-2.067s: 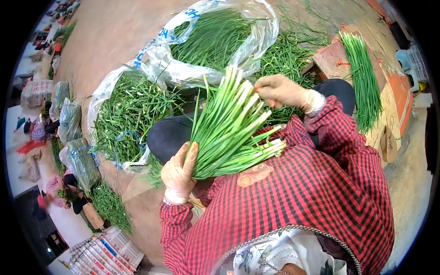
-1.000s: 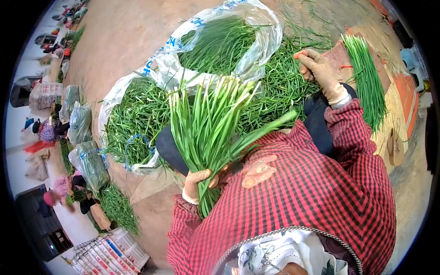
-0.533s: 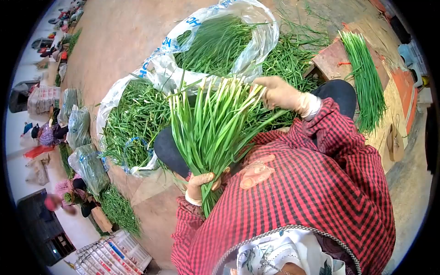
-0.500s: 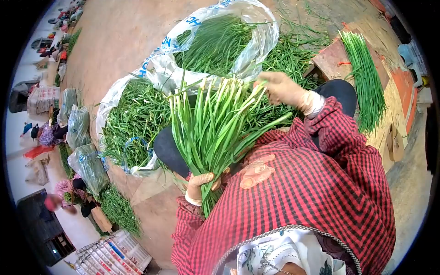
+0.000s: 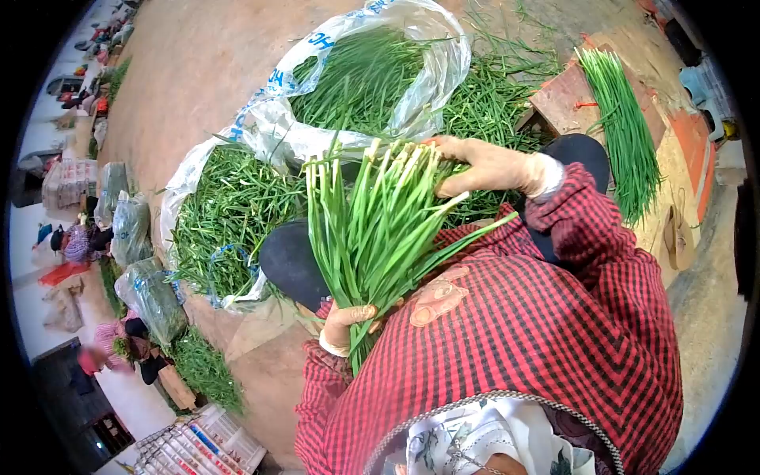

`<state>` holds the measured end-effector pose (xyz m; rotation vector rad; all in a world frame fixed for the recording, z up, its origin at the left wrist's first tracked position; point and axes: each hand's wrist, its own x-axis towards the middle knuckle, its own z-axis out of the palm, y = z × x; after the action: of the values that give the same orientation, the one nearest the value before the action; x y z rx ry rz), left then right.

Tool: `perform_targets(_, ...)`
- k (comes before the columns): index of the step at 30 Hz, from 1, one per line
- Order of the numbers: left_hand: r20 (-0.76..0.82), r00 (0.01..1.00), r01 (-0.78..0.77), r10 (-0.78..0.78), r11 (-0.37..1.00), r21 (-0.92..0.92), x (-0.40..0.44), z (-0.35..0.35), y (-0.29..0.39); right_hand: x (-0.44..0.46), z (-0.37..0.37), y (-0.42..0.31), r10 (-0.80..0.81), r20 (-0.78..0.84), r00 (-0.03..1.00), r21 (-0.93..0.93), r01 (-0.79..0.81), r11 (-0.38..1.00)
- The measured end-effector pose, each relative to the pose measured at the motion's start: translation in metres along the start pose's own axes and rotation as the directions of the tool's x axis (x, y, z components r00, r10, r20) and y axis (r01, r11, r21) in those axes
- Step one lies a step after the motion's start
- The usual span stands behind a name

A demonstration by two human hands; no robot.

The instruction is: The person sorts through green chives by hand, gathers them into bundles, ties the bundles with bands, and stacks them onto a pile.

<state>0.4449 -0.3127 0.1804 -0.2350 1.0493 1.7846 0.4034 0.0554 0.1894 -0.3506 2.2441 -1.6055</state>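
My left hand (image 5: 350, 326), in a pale glove, is closed around the leafy lower part of a fanned bunch of garlic chives (image 5: 372, 229). The pale cut ends of the bunch point up and away from me. Beside those ends, at the upper right of the bunch, is my gloved right hand (image 5: 491, 168), its fingers stretched out along the stems and its thumb apart below. A few stems stick out to the right, under the right hand.
Ahead, a clear plastic bag (image 5: 455, 67) holds more chives. Loose green trimmings (image 5: 237, 198) fill plastic at the left. Another chive bundle (image 5: 621, 131) lies on a board (image 5: 562, 103) at right. Other people (image 5: 111, 344) and filled bags (image 5: 150, 297) are at far left.
My right hand has gone from pinching stem ends at the top right to lying with stretched fingers against the bunch's side. The left hand keeps its hold.
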Motion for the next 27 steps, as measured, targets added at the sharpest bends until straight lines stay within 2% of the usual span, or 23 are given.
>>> perform_targets(1, -0.078, 0.997, -0.005, 0.008, 0.999, 0.036, -0.002, 0.005, -0.001, 0.005, 0.004, -0.001, 0.026, 0.042, 0.999, 0.234, -0.035, 0.972)
perform_targets(2, -0.157, 0.987, -0.009, 0.02, 0.997, 0.071, -0.003, 0.008, -0.001, 0.007, 0.006, 0.005, 0.007, 0.002, 1.0, 0.204, -0.007, 0.979)
perform_targets(3, -0.162, 0.986, -0.013, 0.024, 0.997, 0.07, -0.004, 0.008, 0.0, 0.011, 0.01, 0.012, -0.014, -0.035, 0.999, 0.173, 0.02, 0.985)
perform_targets(4, -0.154, 0.987, -0.021, 0.039, 0.993, 0.119, -0.004, 0.008, 0.001, 0.014, 0.017, 0.019, -0.101, -0.108, 0.989, 0.2, 0.121, 0.972)
perform_targets(5, -0.144, 0.988, -0.027, 0.052, 0.986, 0.167, -0.005, 0.007, 0.002, 0.013, 0.019, 0.023, -0.102, -0.102, 0.99, 0.203, 0.121, 0.972)
perform_targets(7, -0.133, 0.99, -0.016, 0.035, 0.99, 0.14, -0.004, 0.003, 0.002, 0.009, 0.02, 0.021, -0.006, -0.134, 0.991, 0.238, 0.038, 0.971)
perform_targets(8, -0.116, 0.993, -0.005, 0.019, 0.993, 0.115, -0.002, 0.002, 0.002, 0.009, 0.024, 0.022, -0.007, -0.161, 0.987, 0.219, 0.043, 0.975)
perform_targets(9, -0.111, 0.994, -0.007, 0.02, 0.994, 0.113, 0.0, 0.004, 0.002, 0.009, 0.029, 0.026, 0.036, -0.186, 0.982, 0.29, 0.02, 0.957)
perform_targets(11, -0.161, 0.986, -0.003, 0.032, 0.984, 0.178, 0.003, 0.014, 0.001, 0.012, 0.036, 0.033, 0.095, -0.36, 0.928, 0.164, -0.037, 0.986)
perform_targets(13, -0.167, 0.984, -0.025, 0.055, 0.984, 0.175, 0.004, 0.02, 0.001, 0.003, 0.021, 0.038, 0.247, -0.449, 0.859, 0.311, -0.109, 0.944)
perform_targets(14, -0.163, 0.986, -0.022, 0.047, 0.987, 0.157, 0.003, 0.025, 0.003, 0.001, 0.008, 0.039, 0.167, -0.548, 0.819, 0.208, -0.06, 0.976)
perform_targets(15, -0.16, 0.986, -0.017, 0.04, 0.99, 0.139, 0.002, 0.028, 0.004, -0.001, -0.008, 0.05, 0.228, -0.534, 0.814, 0.365, -0.021, 0.931)
perform_targets(16, -0.126, 0.991, -0.014, 0.036, 0.985, 0.171, 0.001, 0.019, 0.002, -0.001, -0.022, 0.055, 0.219, -0.633, 0.742, 0.309, -0.017, 0.951)
perform_targets(17, -0.126, 0.991, -0.013, 0.035, 0.985, 0.171, -0.001, 0.016, 0.0, -0.006, -0.05, 0.081, 0.217, -0.653, 0.726, 0.164, -0.144, 0.976)
perform_targets(18, -0.125, 0.992, -0.006, 0.028, 0.984, 0.176, -0.001, 0.015, -0.001, -0.01, -0.055, 0.067, 0.193, -0.698, 0.69, -0.04, -0.307, 0.951)
perform_targets(19, -0.121, 0.992, -0.001, 0.023, 0.984, 0.178, 0.001, 0.014, -0.003, -0.014, -0.06, 0.049, 0.153, -0.736, 0.659, -0.235, -0.461, 0.856)
perform_targets(20, -0.119, 0.993, 0.001, 0.02, 0.985, 0.175, 0.002, 0.011, -0.005, -0.013, -0.053, 0.041, 0.156, -0.736, 0.659, -0.235, -0.465, 0.854)
perform_targets(21, -0.112, 0.994, 0.013, 0.007, 0.984, 0.18, 0.004, 0.009, -0.007, -0.009, -0.042, 0.031, -0.038, -0.65, 0.759, -0.304, -0.214, 0.928)
perform_targets(22, -0.105, 0.994, 0.025, -0.005, 0.982, 0.188, 0.005, 0.008, -0.007, -0.004, -0.029, 0.019, -0.247, -0.552, 0.797, -0.342, 0.053, 0.938)
perform_targets(23, -0.102, 0.995, 0.027, -0.007, 0.982, 0.189, 0.006, 0.01, -0.007, -0.003, -0.02, -0.006, -0.246, -0.396, 0.885, -0.329, 0.114, 0.938)
perform_targets(25, -0.091, 0.996, 0.005, 0.012, 0.983, 0.185, 0.008, 0.017, -0.005, 0.005, -0.004, -0.019, -0.403, -0.183, 0.897, -0.525, 0.258, 0.811)
perform_targets(27, -0.088, 0.996, 0.007, 0.011, 0.979, 0.202, 0.007, 0.016, -0.005, 0.013, 0.004, -0.012, -0.357, -0.132, 0.925, -0.543, 0.234, 0.807)
